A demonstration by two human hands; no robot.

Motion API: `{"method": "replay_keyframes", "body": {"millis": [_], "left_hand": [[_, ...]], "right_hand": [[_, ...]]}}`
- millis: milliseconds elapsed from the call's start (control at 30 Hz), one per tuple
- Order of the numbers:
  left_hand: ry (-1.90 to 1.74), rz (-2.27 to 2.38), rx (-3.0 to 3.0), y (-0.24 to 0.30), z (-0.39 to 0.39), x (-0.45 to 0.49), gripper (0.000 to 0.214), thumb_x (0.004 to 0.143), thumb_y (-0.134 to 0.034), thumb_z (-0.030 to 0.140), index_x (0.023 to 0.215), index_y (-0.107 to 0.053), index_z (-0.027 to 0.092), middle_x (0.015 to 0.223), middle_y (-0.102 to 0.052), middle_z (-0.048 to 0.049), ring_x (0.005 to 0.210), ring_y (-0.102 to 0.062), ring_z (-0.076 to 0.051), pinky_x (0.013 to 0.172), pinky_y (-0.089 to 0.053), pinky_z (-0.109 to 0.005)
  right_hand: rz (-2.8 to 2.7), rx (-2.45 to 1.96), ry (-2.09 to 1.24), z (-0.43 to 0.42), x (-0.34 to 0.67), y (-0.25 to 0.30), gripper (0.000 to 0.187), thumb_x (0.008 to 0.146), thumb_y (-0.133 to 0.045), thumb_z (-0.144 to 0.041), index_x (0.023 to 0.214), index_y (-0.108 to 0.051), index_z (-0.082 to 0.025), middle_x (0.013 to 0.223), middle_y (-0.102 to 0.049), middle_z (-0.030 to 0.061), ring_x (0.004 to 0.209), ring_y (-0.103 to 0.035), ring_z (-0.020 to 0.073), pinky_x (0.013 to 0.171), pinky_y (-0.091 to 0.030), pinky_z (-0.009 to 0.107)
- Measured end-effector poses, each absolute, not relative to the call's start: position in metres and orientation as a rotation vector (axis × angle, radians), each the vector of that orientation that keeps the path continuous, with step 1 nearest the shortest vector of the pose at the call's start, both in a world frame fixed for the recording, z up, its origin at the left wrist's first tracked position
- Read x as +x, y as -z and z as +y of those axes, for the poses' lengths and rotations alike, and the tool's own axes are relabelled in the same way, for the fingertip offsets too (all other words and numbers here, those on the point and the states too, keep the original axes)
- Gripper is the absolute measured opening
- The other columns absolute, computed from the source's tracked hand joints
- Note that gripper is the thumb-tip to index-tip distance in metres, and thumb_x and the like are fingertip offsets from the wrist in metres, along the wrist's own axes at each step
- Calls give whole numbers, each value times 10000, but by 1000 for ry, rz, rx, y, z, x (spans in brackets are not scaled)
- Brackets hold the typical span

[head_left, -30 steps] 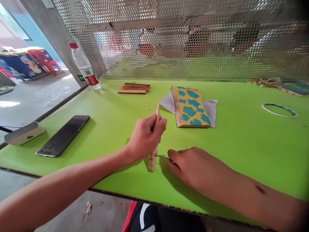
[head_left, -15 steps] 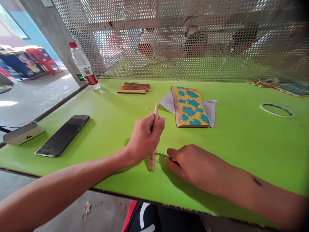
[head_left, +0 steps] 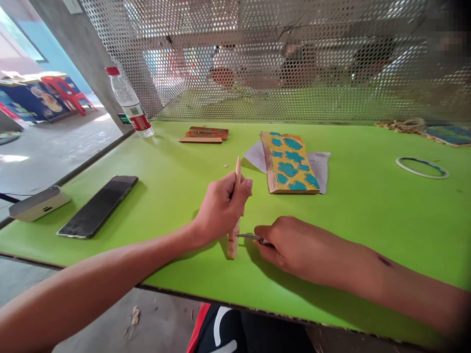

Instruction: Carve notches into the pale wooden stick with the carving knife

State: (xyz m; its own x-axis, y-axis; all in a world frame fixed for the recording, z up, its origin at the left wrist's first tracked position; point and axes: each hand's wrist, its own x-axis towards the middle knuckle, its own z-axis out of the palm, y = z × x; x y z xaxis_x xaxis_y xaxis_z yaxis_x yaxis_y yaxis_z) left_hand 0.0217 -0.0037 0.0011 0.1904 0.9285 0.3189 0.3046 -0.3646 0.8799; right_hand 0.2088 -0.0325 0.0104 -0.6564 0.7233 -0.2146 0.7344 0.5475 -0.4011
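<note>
Pale wooden stick stands pinched in the left hand's grip while the right hand's grip, nudged slightly higher, pinches a slim metal blade against it.

- Lime-green worktop, look at that!
- Yellow board, turquoise blobs all over, brown edge!
- Right of the board, a blue-and-white ring
- Below it, a pale wooden stick

No text is readable; the plastic bottle's label is too small.
</note>
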Motion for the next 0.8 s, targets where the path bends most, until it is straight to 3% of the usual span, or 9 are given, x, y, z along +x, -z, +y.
{"method": "replay_keyframes", "body": {"millis": [567,800], "left_hand": [[-1184,1206,1812,-2,-5,21,328,1004,-516,372,727,-505,198,527,-498,48,455,-438,-88,448,-344,-239],[-1215,1324,1837,0,-6,23,340,1004,-513,382,720,-516,195,533,-485,42,475,-422,-97,477,-313,-266]], "right_hand": [[2690,1368,688,-39,206,-9,212,970,-491,-249,771,-540,-198,573,-555,-8,444,-362,97,477,-143,288],[2705,1401,556,-42,200,-8,179,960,-489,-223,797,-561,-201,543,-508,-19,455,-294,113,481,-131,298]]}}
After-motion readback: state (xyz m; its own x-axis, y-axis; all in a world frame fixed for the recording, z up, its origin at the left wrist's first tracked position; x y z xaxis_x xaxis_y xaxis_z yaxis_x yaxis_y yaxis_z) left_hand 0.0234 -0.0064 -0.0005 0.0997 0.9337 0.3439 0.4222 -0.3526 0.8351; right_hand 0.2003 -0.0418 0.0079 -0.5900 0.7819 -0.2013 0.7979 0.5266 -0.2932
